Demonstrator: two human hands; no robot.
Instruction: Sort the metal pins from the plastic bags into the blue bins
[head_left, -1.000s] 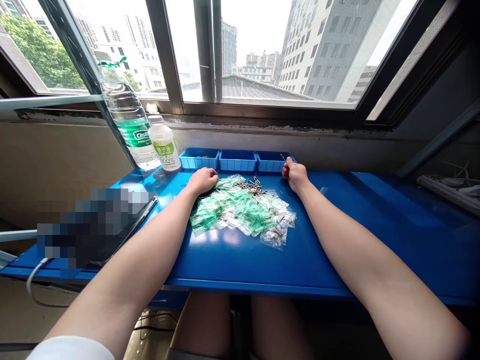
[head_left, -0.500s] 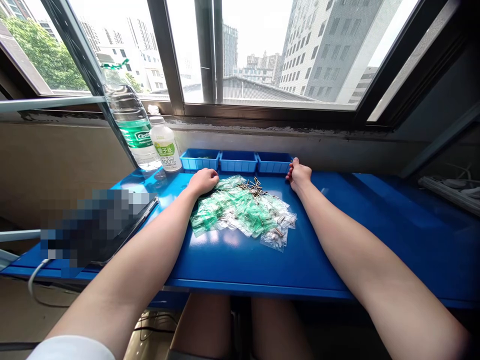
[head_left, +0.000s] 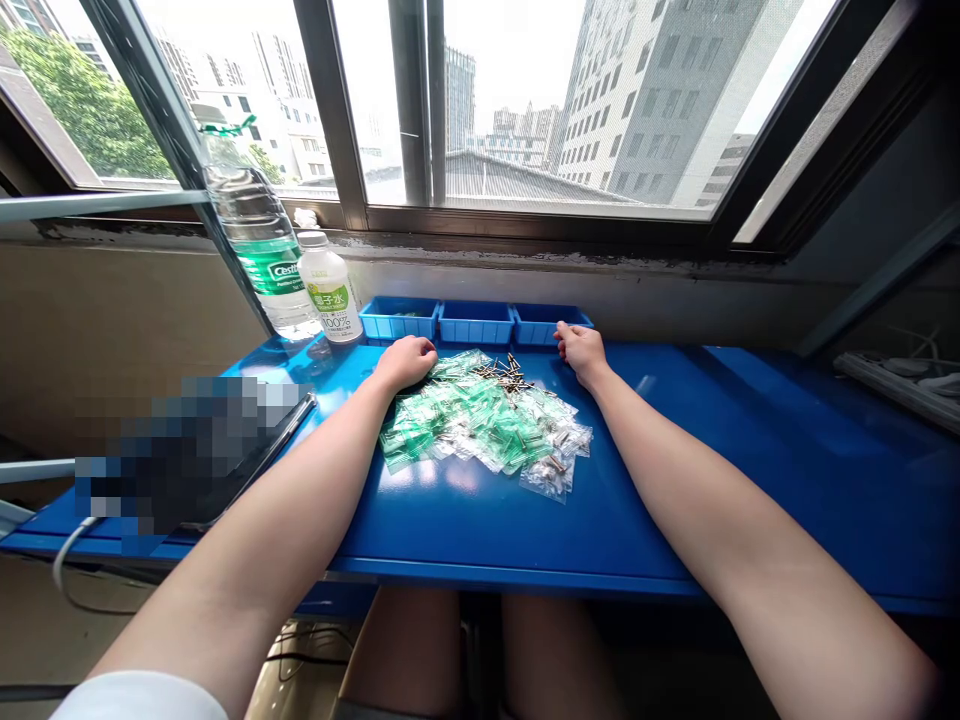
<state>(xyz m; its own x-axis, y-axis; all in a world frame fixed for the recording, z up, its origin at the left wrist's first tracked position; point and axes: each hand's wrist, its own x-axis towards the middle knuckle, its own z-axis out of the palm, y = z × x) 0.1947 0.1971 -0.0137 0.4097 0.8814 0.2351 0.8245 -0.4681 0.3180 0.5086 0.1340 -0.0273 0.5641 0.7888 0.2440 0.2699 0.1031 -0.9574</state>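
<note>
A heap of small clear and green plastic bags (head_left: 480, 415) lies on the blue tabletop, with loose metal screw-like pieces (head_left: 512, 372) on its far side. My left hand (head_left: 407, 361) rests at the heap's upper left edge, its fingers curled together; whatever is under them is hidden. At the front of the right blue bin (head_left: 536, 328) is my right hand (head_left: 583, 352), thumb and fingers pinched closed. Anything between those fingertips is too small to make out. The middle blue bin (head_left: 477, 326) and the left blue bin (head_left: 399, 320) stand beside it in a row.
Left of the bins stand a white bottle (head_left: 330, 290) and a large water bottle (head_left: 262, 255). A dark, partly blurred device (head_left: 247, 465) with a cable lies by my left forearm. A window (head_left: 510, 100) rises behind the table; a white object (head_left: 904, 385) sits far right.
My right hand has moved a little to the left, from the right bin's outer corner to across its front. My left hand and the heap have stayed put.
</note>
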